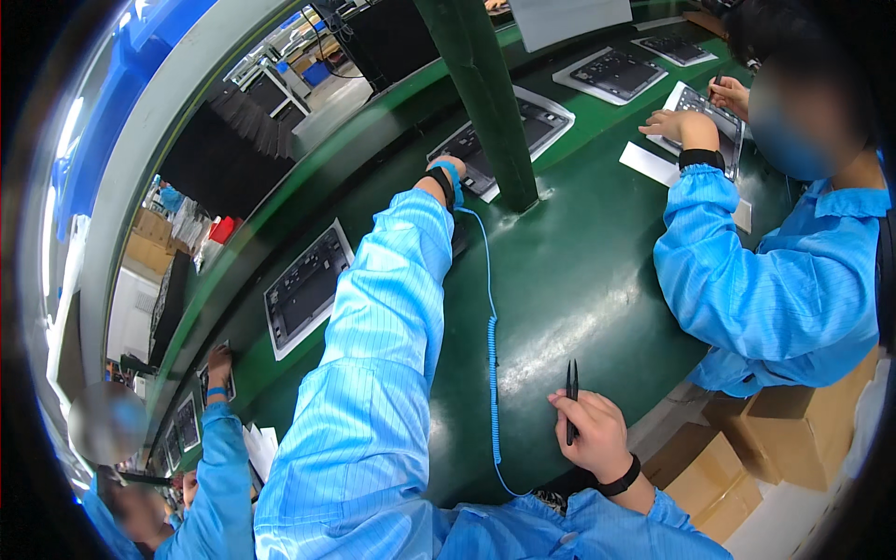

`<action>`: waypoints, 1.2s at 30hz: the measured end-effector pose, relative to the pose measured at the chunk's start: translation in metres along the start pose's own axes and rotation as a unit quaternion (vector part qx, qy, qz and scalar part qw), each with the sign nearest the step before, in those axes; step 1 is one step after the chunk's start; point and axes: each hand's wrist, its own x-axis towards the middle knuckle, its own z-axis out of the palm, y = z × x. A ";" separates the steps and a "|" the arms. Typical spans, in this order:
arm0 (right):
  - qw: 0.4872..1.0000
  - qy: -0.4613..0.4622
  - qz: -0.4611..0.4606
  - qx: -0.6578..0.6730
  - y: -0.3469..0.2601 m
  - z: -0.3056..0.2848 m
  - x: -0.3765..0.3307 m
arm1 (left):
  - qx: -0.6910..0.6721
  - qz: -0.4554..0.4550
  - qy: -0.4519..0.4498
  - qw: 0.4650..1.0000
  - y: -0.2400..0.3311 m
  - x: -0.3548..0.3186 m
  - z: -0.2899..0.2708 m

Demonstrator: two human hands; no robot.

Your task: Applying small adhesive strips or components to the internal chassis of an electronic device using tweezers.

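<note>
The left hand (450,171), reached out toward twelve o'clock, is seen at the near edge of a grey tray of dark parts (504,140), but its fingers are hidden behind the wrist strap and a green post (485,93), so its grip cannot be told. A coiled blue cord (492,355) is trailed across the bare green bench (579,280). At five o'clock the right hand (593,431) is closed around black tweezers (571,397), held upright near the bench's edge.

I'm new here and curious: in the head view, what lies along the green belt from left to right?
Co-worker's hand → grey tray → left hand → green post → tweezers in right hand → white paper → neighbour's hand.
</note>
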 end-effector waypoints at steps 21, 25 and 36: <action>0.960 0.015 0.078 0.270 -0.018 -0.006 0.001 | -0.467 -0.033 0.370 0.802 -0.141 -0.498 -0.251; 0.857 -0.058 0.157 0.487 -0.058 0.002 0.012 | -0.439 -0.057 0.367 0.818 -0.142 -0.633 -0.208; 0.927 -0.041 0.155 0.340 -0.074 0.050 -0.009 | -0.461 -0.150 0.308 0.819 -0.147 -0.719 -0.100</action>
